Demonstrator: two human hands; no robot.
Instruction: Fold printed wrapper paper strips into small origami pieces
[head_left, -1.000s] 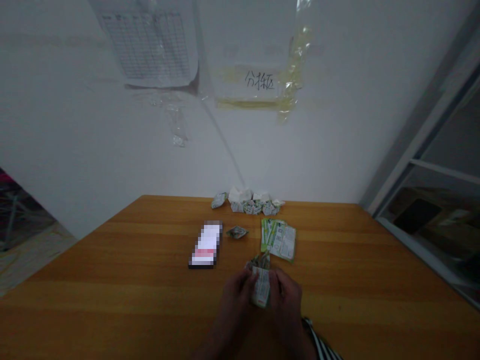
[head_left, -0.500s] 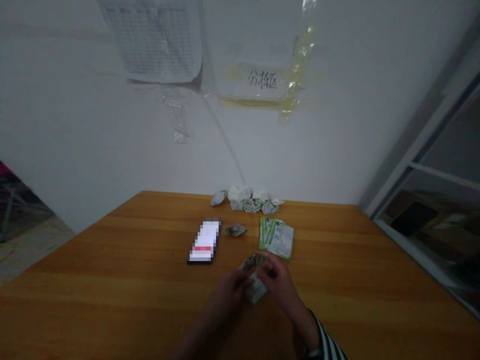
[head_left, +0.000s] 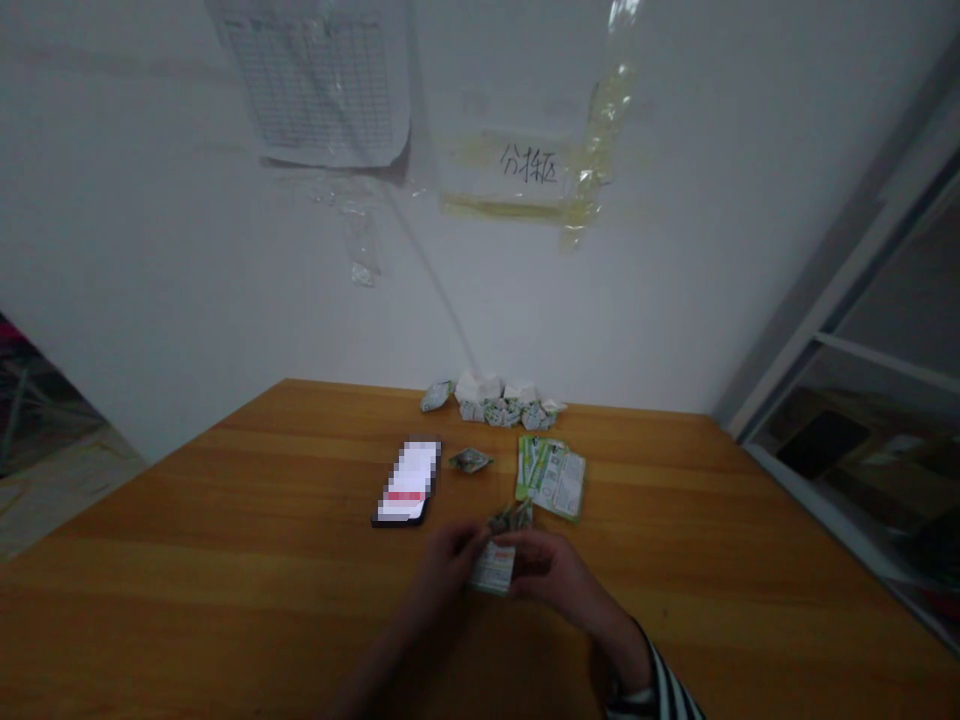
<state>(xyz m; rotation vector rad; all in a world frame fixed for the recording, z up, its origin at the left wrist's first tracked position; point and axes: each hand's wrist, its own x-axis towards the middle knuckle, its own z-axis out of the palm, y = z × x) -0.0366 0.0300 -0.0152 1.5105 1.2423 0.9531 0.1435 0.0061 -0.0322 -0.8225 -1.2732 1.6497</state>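
Both my hands meet low on the wooden table (head_left: 225, 560), pinching one small printed paper piece (head_left: 495, 568) between them. My left hand (head_left: 442, 562) grips its left side with closed fingers. My right hand (head_left: 547, 572), with a striped cuff behind it, closes on the right side. Just beyond the fingers lies a small folded paper shape (head_left: 511, 518). A stack of green-and-white paper sheets (head_left: 552, 476) lies a little further to the right.
A phone (head_left: 407, 484) with a lit screen lies left of my hands. One folded paper shape (head_left: 470, 460) sits beside it, and several more (head_left: 495, 404) line the wall edge. Taped papers (head_left: 322, 80) hang on the wall. A window frame (head_left: 840, 340) is at right.
The paper piece went from upright between my hands to lower and turned sideways. My right hand reached forward over it, then drew back to grip its right side.
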